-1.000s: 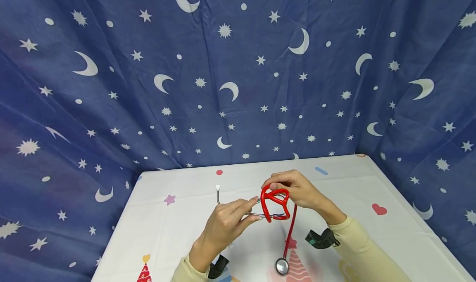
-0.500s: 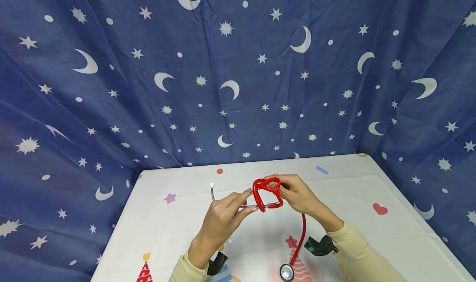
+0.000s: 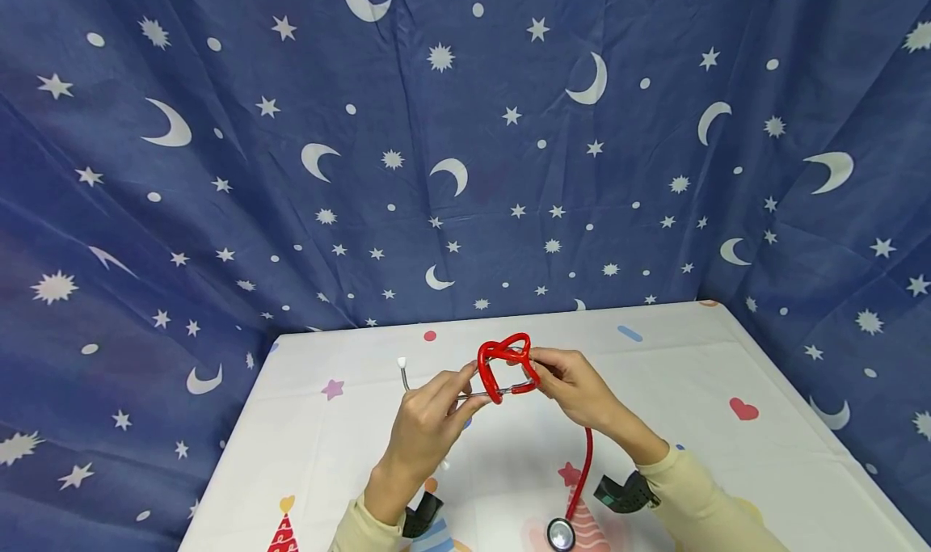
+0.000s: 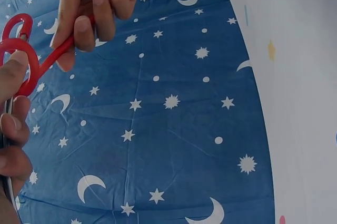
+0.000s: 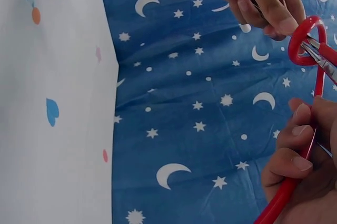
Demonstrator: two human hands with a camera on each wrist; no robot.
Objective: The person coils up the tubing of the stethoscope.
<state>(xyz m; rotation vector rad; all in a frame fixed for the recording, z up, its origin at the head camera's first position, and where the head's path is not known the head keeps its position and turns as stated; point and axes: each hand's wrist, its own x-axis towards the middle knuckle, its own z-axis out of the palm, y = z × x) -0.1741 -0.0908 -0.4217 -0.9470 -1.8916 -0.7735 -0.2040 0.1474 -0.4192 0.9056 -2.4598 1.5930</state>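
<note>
Head view: red stethoscope loop between left grip and right grip

A stethoscope is held up between the left hand and right hand, its glossy red tubing looped over itself; one white ear tip juts past the left hand, the round silvery chestpiece below the right.

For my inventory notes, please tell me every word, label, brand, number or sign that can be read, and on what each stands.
No readable text in any view.
Stethoscope, chestpiece: any marking too small to read.
Black right-wrist device, black left-wrist device: likewise.
Curtain, tablecloth: printed pictures, no lettering visible.
</note>
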